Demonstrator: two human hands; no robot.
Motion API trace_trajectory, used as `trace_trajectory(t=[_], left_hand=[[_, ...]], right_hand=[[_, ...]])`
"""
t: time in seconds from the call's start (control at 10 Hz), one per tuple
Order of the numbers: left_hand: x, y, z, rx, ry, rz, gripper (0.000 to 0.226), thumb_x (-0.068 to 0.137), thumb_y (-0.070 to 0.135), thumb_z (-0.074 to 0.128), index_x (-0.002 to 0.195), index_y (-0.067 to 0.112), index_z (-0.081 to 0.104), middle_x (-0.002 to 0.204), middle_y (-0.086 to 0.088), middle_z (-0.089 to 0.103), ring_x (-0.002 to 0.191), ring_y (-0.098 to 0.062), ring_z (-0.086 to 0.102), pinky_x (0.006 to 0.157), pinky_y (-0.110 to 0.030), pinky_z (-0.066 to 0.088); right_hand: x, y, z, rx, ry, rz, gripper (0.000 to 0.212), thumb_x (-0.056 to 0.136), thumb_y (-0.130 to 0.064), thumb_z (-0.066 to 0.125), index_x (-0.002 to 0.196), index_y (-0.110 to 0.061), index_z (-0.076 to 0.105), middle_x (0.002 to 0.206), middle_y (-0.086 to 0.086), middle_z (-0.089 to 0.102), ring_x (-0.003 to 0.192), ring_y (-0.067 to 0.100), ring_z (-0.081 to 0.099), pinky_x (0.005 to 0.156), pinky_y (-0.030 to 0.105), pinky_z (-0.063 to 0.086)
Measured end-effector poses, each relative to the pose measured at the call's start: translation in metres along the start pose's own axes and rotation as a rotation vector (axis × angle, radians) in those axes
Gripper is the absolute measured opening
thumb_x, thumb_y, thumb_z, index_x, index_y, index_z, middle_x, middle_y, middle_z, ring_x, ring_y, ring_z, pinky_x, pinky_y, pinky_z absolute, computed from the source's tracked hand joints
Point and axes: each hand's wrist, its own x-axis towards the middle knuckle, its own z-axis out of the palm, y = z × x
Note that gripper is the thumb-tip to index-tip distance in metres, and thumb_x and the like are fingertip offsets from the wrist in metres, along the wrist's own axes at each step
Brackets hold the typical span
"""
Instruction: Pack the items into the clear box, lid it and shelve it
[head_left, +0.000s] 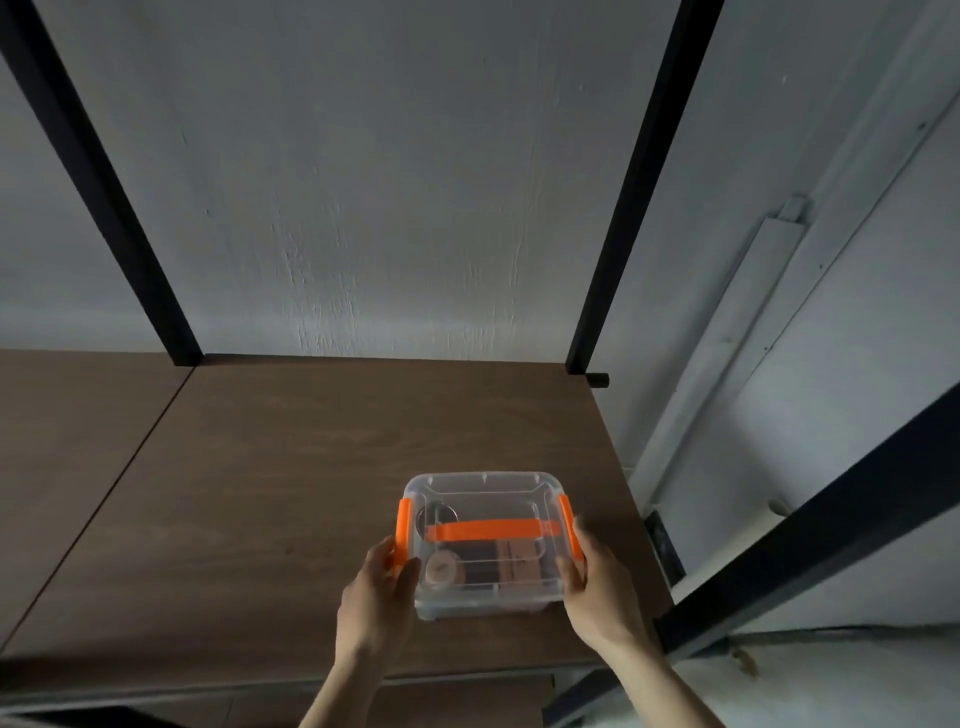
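1. the left hand (375, 587) is gripping the left side of the clear box (485, 545), thumb curling over the near left corner and fingers lying against the orange left latch (404, 532).
2. the right hand (597, 584) is clasping the box's right side, fingers pressing against the orange right latch (570, 530).
3. the box is sitting low and right of centre in the frame, on the brown wooden shelf (291, 467), near its right end.
4. the clear lid (483, 491) is lying on the box, with an orange handle (493, 530) running across its top.
5. through the plastic, a round pale item (441, 567), a dark flat item (498, 564) and a round metallic item (435, 515) are showing; what they are cannot be told.
6. black frame posts (636, 182) are rising from the back of the shelf, in front of a pale grey wall (389, 182) filling the upper frame.
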Motion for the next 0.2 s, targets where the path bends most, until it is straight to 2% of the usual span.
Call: trace_trajectory(t=[0.1, 0.2], left_hand=[[-0.017, -0.005, -0.006, 0.094, -0.024, 0.077, 0.049, 0.095, 0.054, 0.049, 0.138, 0.03, 0.051, 0.12, 0.002, 0.073, 0.109, -0.027, 0.069, 0.076, -0.034, 0.048], [-0.041, -0.014, -0.009, 0.203, -0.03, 0.158, 0.045, 0.092, 0.065, 0.039, 0.129, 0.041, 0.048, 0.117, 0.007, 0.068, 0.104, -0.027, 0.067, 0.076, -0.036, 0.049]], right_hand=[[-0.011, 0.014, 0.004, -0.08, 0.127, 0.007, 0.055, 0.104, -0.04, 0.043, 0.156, -0.022, 0.038, 0.152, 0.0, 0.053, 0.138, 0.019, 0.052, 0.112, 0.039, 0.045], [-0.03, 0.029, 0.008, -0.191, 0.173, -0.033, 0.056, 0.103, -0.046, 0.041, 0.154, -0.022, 0.04, 0.154, -0.002, 0.051, 0.14, 0.018, 0.05, 0.112, 0.037, 0.043]])
